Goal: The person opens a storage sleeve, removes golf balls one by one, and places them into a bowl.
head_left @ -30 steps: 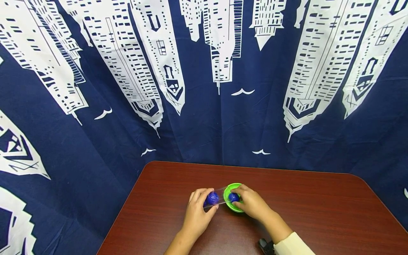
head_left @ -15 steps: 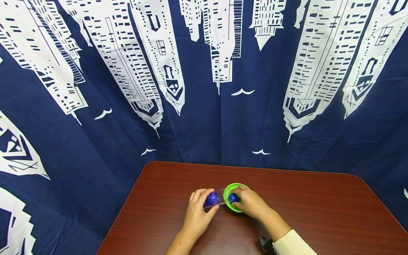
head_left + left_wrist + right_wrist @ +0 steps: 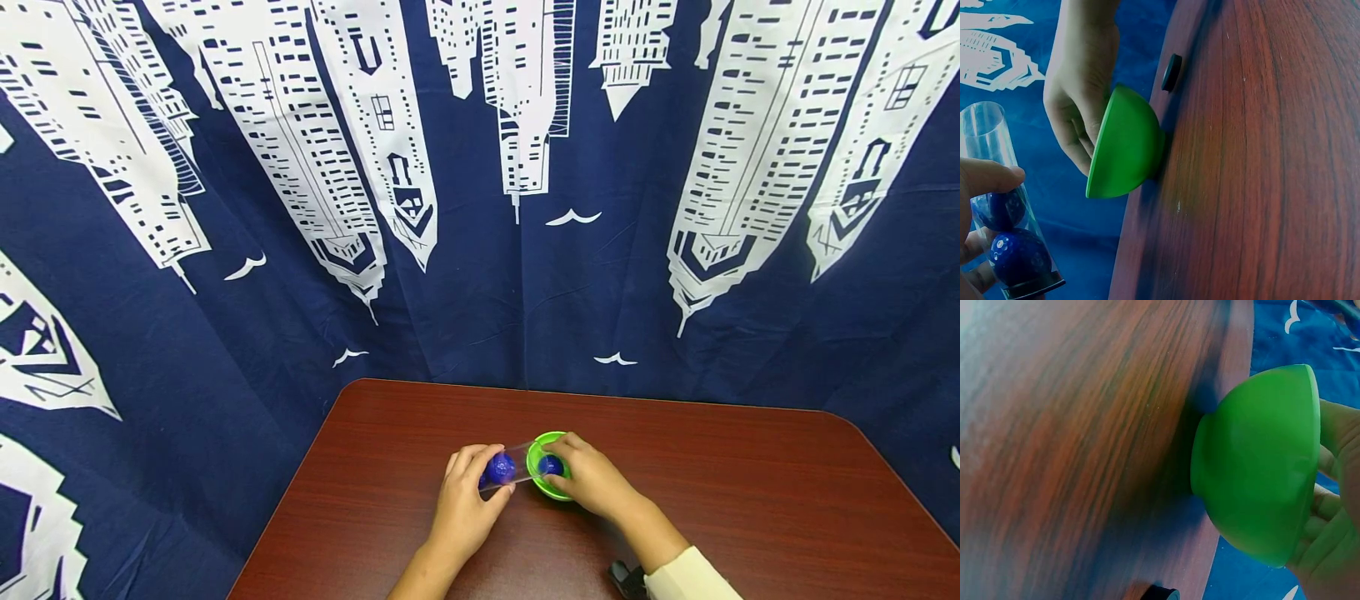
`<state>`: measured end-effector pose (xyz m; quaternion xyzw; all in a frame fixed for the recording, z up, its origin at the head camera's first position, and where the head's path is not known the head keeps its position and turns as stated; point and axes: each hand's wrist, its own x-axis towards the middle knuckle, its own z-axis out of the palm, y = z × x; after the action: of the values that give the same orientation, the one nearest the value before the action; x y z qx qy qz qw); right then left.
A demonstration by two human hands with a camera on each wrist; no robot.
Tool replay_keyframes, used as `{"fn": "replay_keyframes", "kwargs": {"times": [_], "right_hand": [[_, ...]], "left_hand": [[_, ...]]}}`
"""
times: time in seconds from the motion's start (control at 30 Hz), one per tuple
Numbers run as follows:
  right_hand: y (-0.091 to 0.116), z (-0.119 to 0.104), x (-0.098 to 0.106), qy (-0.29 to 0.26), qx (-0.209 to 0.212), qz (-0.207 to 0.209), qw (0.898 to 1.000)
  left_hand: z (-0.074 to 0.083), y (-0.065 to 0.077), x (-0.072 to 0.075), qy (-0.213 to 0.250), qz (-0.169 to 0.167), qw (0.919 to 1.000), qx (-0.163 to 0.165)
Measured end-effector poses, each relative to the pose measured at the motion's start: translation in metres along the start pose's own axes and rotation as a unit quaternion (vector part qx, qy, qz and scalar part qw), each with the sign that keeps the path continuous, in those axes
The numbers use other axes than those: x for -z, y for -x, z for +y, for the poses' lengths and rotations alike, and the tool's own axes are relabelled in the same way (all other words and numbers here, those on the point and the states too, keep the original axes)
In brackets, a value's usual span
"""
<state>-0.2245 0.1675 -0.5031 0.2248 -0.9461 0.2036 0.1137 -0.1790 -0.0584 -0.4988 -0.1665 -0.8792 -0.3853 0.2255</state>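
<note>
In the head view my left hand (image 3: 462,500) grips a clear plastic tube (image 3: 985,122), which is tilted with its open end toward the bowl. Two blue dimpled golf balls (image 3: 1021,257) lie inside the tube, stacked above its black end cap (image 3: 1035,286). A green bowl (image 3: 557,494) stands on the table to the right of the tube. My right hand (image 3: 600,483) reaches over the bowl's rim, thumb and fingers around another blue golf ball (image 3: 551,465) inside it. Both wrist views show the bowl from the side, its wall hiding that ball.
The brown wooden table (image 3: 750,483) extends to both sides and meets a dark blue curtain (image 3: 480,333) with white buildings behind it. A small round black cap (image 3: 1173,72) lies on the table beyond the bowl in the left wrist view. Something black (image 3: 626,577) shows beside the right sleeve (image 3: 686,575).
The head view has shifted very slightly. Hands, tube, bowl and balls stay practically where they were.
</note>
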Motion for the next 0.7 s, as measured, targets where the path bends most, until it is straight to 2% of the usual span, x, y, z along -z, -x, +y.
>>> {"fn": "replay_keyframes", "kwargs": {"times": [0.3, 0.5, 0.7], "right_hand": [[0.006, -0.002, 0.003, -0.044, -0.013, 0.056, 0.997], [0.012, -0.006, 0.006, -0.062, -0.018, 0.077, 0.995], [0.017, -0.013, 0.012, -0.102, -0.011, 0.096, 0.99]], "left_hand": [[-0.001, 0.0, 0.0, 0.001, -0.001, 1.0, -0.001], [-0.002, -0.001, 0.001, -0.001, 0.003, 1.0, -0.003], [-0.001, -0.001, 0.001, -0.007, 0.005, 0.9999, -0.005]]}}
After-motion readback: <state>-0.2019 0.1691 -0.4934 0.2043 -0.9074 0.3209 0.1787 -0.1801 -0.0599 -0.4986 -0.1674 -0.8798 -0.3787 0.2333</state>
